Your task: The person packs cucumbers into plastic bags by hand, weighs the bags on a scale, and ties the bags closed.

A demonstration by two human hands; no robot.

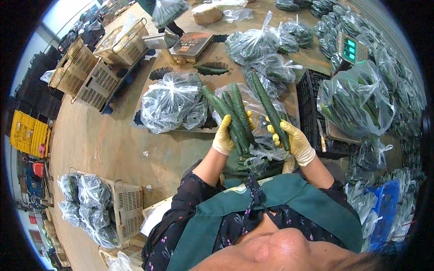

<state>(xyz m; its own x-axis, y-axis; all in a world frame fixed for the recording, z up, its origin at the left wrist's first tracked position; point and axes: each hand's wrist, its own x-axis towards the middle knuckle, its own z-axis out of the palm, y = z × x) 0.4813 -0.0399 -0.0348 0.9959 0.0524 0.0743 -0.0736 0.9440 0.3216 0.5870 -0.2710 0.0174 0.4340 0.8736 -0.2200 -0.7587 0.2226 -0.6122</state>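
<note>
Several long dark green cucumbers are gripped in my left hand, which wears a yellow-coated glove. My right hand, gloved the same way, holds one cucumber tilted, its upper end pointing away from me. Between and beyond my hands lies clear plastic film on a worn brown board. Below the hands, more cucumbers and plastic show close to my body, partly hidden. To the right, an open clear plastic bag full of cucumbers rests on a scale with a lit display.
Tied bags of cucumbers sit on the board at left, others at its far right. A knife lies on a black crate. Plastic crates stand at left. A person holding a bag stands beyond the board.
</note>
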